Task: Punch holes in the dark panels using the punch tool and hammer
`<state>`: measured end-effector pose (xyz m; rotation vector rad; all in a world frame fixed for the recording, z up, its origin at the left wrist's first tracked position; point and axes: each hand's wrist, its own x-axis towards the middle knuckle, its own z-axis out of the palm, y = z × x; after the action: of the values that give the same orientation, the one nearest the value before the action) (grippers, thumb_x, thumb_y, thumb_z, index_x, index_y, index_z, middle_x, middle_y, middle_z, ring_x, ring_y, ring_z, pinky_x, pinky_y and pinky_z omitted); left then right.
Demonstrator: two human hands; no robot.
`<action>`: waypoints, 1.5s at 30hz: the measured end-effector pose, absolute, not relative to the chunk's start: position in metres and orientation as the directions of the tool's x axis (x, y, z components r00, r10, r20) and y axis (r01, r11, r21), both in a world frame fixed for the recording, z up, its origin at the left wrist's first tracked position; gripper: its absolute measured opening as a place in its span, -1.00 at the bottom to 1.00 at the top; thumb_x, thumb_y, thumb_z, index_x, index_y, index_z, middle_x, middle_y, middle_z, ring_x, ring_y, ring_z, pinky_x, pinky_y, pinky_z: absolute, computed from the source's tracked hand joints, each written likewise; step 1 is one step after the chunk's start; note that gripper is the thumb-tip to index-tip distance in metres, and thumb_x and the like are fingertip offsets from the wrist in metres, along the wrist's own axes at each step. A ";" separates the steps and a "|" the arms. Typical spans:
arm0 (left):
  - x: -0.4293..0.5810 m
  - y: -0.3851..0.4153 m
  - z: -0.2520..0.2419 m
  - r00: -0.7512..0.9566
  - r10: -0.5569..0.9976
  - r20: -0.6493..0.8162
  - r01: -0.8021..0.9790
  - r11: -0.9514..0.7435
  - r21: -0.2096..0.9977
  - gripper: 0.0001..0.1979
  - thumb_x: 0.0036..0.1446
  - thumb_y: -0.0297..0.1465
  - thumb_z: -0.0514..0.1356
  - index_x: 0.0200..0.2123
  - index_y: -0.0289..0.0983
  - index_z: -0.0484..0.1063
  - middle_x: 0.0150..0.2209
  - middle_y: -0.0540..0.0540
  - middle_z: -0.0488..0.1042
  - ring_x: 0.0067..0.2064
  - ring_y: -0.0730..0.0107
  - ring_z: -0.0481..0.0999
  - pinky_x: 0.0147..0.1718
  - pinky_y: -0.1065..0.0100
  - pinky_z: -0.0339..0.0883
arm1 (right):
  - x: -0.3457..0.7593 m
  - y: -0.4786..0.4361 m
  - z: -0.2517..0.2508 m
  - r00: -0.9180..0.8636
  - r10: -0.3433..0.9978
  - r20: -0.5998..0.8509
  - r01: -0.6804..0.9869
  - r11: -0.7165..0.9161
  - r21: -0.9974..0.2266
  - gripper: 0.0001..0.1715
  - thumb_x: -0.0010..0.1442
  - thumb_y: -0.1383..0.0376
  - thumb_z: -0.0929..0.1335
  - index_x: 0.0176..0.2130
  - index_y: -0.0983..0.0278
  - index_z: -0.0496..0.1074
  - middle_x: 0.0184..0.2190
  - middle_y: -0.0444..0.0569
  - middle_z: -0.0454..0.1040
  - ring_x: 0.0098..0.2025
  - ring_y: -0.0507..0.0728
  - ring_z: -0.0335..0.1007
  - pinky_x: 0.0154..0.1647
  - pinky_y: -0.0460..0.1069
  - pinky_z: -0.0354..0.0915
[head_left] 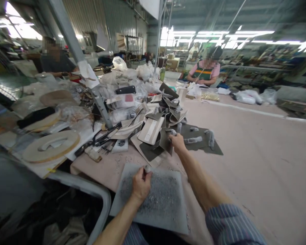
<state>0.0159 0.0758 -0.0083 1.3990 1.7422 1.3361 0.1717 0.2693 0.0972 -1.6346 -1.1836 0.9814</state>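
My left hand [141, 183] is closed above a grey, scuffed board [165, 200]. A small pale, round-ended piece [147, 168] sticks up between its thumb and fingers; its kind I cannot make out. My right hand [177, 143] reaches forward to the pile, its fingers closed at a dark grey flat piece [165, 142]. Beside that hand, a larger dark grey sheet [201, 134] bears several translucent wrapped strips [193, 140]. Beige and grey cut panels [151, 130] lie heaped beyond, overlapping at odd angles.
A slanted metal post [97, 98] rises at the left of the pile. Near it lie a round tape roll [51, 145], dark-handled tools [98, 140] and plastic bags [139, 76]. A bin rim [91, 187] stands lower left. Across the table, a person [204, 73] works.
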 end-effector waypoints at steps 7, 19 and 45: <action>0.012 0.078 -0.007 -0.458 0.887 0.064 0.135 -0.002 0.991 -0.81 0.10 -0.26 0.23 -0.35 -0.27 0.44 -0.44 -0.05 0.54 -0.39 0.32 0.54 -0.36 0.39 0.38 | 0.186 0.117 0.105 0.033 0.996 0.086 0.461 0.061 -0.886 -0.20 0.15 0.22 0.32 0.33 0.28 0.13 0.03 0.11 0.48 0.03 0.26 0.41 0.03 0.14 0.32; 0.006 0.081 0.014 -0.337 0.934 0.116 0.153 -0.068 0.986 -0.78 0.15 -0.24 0.24 -0.25 -0.28 0.51 -0.29 -0.10 0.62 -0.25 0.29 0.58 -0.21 0.36 0.41 | 0.151 -0.019 0.026 -0.141 0.989 -0.040 0.630 0.058 -0.774 -0.43 0.29 0.27 0.25 0.24 0.35 0.25 0.00 0.18 0.49 0.00 0.27 0.48 0.02 0.12 0.37; 0.019 0.086 0.006 -0.105 0.988 0.113 0.295 -0.078 0.952 -0.88 0.13 -0.38 0.20 -0.28 -0.25 0.52 -0.32 -0.04 0.62 -0.28 0.33 0.56 -0.23 0.39 0.38 | 0.325 -0.014 0.001 0.324 0.908 -0.266 0.830 -0.408 -0.380 -0.74 0.19 0.17 0.27 -0.18 0.28 0.37 -0.33 0.06 0.43 -0.29 0.23 0.41 -0.31 0.05 0.26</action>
<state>0.0185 0.0860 0.0059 1.4413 1.4715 1.2189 0.3247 -0.0138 0.0006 -2.4094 -1.6002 0.6620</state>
